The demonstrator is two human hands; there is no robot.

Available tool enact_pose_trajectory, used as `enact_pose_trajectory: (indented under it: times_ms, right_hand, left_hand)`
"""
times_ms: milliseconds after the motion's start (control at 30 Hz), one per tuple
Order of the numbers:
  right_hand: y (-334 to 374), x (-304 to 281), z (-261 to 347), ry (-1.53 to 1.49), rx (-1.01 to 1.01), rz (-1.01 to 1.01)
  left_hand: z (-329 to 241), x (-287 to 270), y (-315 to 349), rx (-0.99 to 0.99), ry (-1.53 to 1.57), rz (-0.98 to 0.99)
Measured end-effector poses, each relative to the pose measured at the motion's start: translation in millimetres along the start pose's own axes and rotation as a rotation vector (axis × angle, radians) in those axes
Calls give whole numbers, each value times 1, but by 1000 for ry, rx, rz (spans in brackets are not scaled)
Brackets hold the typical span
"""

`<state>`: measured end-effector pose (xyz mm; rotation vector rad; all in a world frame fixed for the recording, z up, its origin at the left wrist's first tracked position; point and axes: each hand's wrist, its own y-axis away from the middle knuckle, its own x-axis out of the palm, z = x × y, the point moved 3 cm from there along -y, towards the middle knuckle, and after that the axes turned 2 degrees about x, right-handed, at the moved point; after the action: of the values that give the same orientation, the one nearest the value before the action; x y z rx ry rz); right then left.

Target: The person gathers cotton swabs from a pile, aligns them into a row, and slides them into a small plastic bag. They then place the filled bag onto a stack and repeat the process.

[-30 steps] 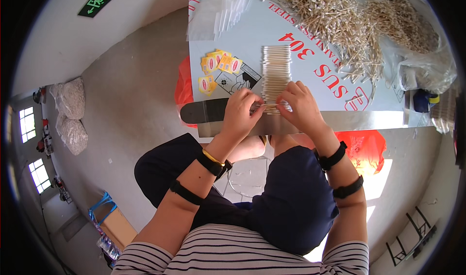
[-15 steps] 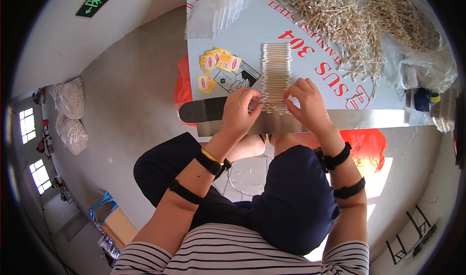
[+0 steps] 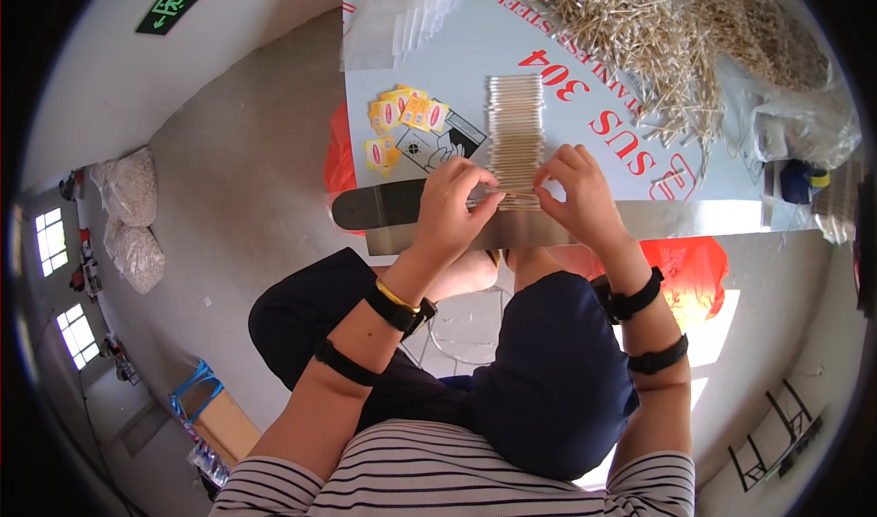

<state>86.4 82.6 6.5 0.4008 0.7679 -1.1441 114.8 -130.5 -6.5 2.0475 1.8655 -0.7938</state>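
Observation:
A neat row of cotton swabs (image 3: 516, 120) lies side by side on the sheet-covered table (image 3: 438, 69), running away from me. At its near end, my left hand (image 3: 451, 205) pinches the left tips of the closest swabs between thumb and fingers. Across from it, my right hand (image 3: 581, 191) is closed at the right tips, thumb and forefinger together. A few of the nearest swabs sit slightly uneven between my hands. My fingertips partly hide which swabs each hand grips.
Loose cotton swabs (image 3: 630, 42) are heaped at the far right, beside a clear plastic bag of more (image 3: 763, 47). Small yellow printed cards (image 3: 416, 112) and clear plastic sleeves (image 3: 402, 15) lie left. A metal strip (image 3: 658, 220) edges the table; red bags (image 3: 681, 275) hang below.
The view has shifted slightly, so the table sits a little higher and further left. Both hands stay at the row's near end; the nearest swabs lie a bit straighter.

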Motion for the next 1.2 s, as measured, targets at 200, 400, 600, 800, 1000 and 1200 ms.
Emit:
enact_pose_trajectory:
  times_ms: [200,400,600,800,1000,1200]
  right_hand:
    - [-5,-4,-1,-69,43,48]
    - [-6,1,-8,-159,113,49]
    - [-3,4,-8,-169,98,38]
    - [-2,10,-10,-112,61,23]
    - [4,5,-8,-56,86,28]
    - [9,2,-13,-21,90,-35]
  left_hand:
    - [-13,9,-15,109,-118,60]
    - [-12,14,-18,111,-147,61]
    - [-9,16,-17,112,-129,70]
    - [-8,18,-17,119,-129,84]
    - [-11,24,-16,123,-91,109]
    - [-9,23,-16,88,-57,77]
